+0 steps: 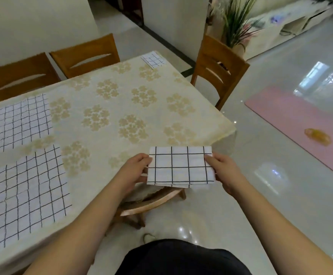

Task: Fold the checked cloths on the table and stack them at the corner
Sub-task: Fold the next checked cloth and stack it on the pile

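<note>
Two flat cloths (21,175) lie at nine o'clock on the table (122,108); a folded cloth (153,59) sits at twelve.

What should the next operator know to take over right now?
Left hand and right hand: each has a grip on one end of a folded cloth, held in the air off the near table edge.
Done: one folded cloth at the far corner.
Left: set the held one on that stack, then fold the two flat cloths, far and near, on the table's left side.
</note>
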Demonstrator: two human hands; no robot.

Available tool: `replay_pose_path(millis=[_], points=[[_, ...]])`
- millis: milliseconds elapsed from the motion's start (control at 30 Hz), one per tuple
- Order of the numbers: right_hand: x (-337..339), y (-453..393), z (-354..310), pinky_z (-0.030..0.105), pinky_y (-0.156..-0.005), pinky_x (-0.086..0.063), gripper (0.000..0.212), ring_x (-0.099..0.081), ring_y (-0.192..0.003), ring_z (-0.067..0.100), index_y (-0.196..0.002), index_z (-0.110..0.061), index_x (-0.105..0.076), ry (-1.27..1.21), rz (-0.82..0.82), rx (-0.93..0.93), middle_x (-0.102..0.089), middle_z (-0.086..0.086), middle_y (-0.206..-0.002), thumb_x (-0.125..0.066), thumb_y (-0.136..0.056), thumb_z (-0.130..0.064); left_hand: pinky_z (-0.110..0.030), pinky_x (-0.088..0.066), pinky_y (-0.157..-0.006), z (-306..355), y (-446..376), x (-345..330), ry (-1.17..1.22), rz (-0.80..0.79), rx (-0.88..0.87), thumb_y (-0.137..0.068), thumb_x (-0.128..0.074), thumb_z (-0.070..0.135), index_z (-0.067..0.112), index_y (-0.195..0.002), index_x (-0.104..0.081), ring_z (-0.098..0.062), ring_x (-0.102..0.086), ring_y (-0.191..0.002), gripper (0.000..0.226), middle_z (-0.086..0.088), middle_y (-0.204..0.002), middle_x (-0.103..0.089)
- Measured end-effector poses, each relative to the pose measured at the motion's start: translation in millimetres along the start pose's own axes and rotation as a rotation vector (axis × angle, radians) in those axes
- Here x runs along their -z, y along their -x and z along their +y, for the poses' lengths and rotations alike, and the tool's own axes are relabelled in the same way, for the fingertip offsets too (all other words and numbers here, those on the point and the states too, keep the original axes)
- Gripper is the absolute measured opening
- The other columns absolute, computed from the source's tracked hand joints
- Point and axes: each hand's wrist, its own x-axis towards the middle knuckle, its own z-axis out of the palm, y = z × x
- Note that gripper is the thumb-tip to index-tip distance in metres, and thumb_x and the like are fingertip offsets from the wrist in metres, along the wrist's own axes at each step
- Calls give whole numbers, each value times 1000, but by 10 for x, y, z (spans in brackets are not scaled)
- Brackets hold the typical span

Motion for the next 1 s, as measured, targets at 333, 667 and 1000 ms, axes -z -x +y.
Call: replay_pose_path(millis=[333,667,1000], points=[[1398,507,359,29,-65,-46,19,-62,-71,19,-87,-6,-70,-89,223,11,-70,6,-79,-59,-93,-20,-26,-48,-49,-50,146,-1524,-58,-104,1,-97,-49,15,11,-86,-57,-18,-54,-64,15,-10,-74,-54],[2007,658,584,34,-73,-55,15,-70,-81,20,-97,-11,-73,-171,296,-48,-76,7,-90,-60,-92,-19,-30,-41,-51,-118,78,-2217,-135,-139,-56,-95,-55,16,5,-88,-60,-21,-52,-60,14,-11,-72,-56],[2304,261,519,27,-62,-50,9,-63,-67,19,-87,-8,-70,-165,359,-95,-71,11,-79,-64,-90,-14,-22,-44,-49,151,-543,-2516,-166,-228,-53,-96,-56,16,5,-98,-62,-18,-59,-64,13,-10,-78,-62]])
